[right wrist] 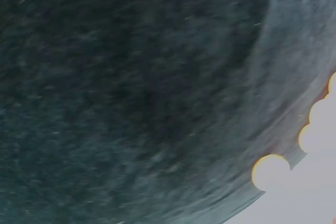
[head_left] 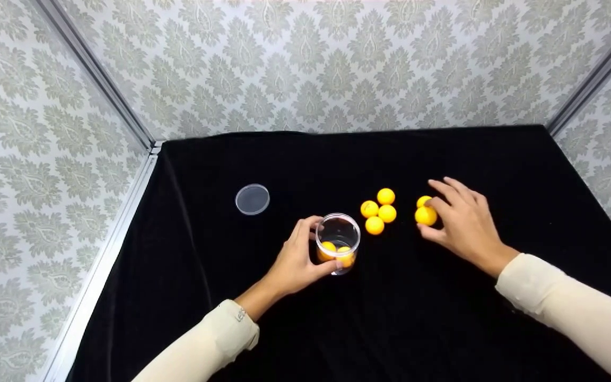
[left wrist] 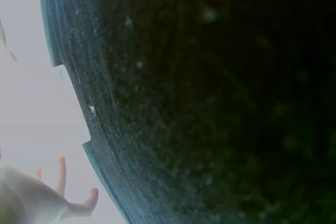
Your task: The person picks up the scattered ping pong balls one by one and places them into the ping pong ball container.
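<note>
My left hand [head_left: 303, 254] grips a clear round jar [head_left: 357, 241] in the head view, fingers behind it and thumb across its front. The jar is uncapped, with several orange table tennis balls [head_left: 328, 249] low inside. To the right, my right hand [head_left: 467, 225] pinches an orange table tennis ball [head_left: 425, 216] between thumb and index finger, the other fingers extended. Another ball [head_left: 423, 201] shows just behind it, partly covered. In the left wrist view, the left hand [left wrist: 37, 198] appears at the lower left, with the jar washed out. The right wrist view shows overexposed balls [right wrist: 270, 172].
Between jar and right hand, several orange balls [head_left: 386, 213] lie clustered. A clear round lid [head_left: 252, 199] lies flat at the back left. Black cloth [head_left: 305, 329] covers the table, with patterned wall panels [head_left: 305, 63] behind and at both sides.
</note>
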The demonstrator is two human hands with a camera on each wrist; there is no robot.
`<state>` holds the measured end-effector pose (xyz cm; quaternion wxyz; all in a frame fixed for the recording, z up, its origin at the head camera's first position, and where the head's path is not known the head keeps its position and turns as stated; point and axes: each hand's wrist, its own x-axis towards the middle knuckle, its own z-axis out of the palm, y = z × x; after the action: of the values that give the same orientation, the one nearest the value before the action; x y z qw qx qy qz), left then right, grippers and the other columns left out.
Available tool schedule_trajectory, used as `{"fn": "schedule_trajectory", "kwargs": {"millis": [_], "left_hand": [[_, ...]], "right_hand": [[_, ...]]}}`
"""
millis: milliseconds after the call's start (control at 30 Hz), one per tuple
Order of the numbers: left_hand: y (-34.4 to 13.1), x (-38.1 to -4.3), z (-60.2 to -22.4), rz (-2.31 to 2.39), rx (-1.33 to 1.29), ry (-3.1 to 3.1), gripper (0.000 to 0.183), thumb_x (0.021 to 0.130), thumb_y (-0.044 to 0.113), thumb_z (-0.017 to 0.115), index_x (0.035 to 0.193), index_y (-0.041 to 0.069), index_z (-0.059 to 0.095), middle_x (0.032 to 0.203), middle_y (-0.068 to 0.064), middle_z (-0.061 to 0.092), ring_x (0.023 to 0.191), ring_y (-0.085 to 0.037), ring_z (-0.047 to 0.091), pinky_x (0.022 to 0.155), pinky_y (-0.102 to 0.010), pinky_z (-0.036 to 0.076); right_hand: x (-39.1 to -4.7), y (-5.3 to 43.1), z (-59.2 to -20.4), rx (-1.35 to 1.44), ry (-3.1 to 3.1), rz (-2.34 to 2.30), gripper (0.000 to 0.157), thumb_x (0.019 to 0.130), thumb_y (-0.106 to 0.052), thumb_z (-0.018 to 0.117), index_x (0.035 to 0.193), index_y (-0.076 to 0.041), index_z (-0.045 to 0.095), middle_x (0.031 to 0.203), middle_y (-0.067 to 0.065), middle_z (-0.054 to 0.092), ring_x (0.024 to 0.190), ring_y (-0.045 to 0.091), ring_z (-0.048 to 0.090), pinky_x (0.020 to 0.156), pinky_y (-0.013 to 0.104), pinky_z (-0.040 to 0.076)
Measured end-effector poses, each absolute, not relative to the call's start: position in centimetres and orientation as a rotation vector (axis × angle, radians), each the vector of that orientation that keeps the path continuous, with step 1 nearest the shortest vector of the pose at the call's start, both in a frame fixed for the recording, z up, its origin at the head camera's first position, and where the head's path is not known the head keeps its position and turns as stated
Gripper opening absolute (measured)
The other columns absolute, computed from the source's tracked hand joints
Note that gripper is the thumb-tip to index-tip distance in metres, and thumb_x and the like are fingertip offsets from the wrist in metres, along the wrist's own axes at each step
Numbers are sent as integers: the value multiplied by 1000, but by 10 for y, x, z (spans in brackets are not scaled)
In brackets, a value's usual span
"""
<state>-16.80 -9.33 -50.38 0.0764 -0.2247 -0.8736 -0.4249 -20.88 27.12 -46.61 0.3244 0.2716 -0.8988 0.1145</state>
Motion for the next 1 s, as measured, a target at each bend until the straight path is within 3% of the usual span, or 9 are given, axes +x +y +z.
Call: {"fn": "schedule_trajectory", "kwargs": {"millis": [400, 767, 1000], "left_hand": [[-94, -168, -504, -1279, -676, -2626, 90, 75, 51, 87, 144, 19, 40, 133, -2, 54, 114, -22, 65, 97, -37, 54], [-90, -170, -503, -1311, -698, -2605, 90, 74, 45, 90, 144, 18, 40, 131, -11, 55, 114, -24, 64, 99, -40, 54], [-89, -169, -504, -1307, -704, -2591, 91, 74, 43, 91, 144, 17, 39, 133, -9, 55, 114, -26, 65, 98, -40, 55]], "right_hand": [[-199, 236, -453, 783, -2391, 344, 37, 76, -40, 81, 100, -12, 74, 141, 12, 62, 134, 36, 54, 90, 63, 48], [-195, 203, -440, 846, -2329, 383, 41, 75, -41, 81, 102, -11, 73, 140, 11, 63, 132, 35, 56, 91, 58, 49], [-196, 179, -431, 888, -2321, 403, 42, 77, -44, 81, 103, -12, 73, 142, 10, 62, 133, 35, 56, 95, 58, 49]]}}
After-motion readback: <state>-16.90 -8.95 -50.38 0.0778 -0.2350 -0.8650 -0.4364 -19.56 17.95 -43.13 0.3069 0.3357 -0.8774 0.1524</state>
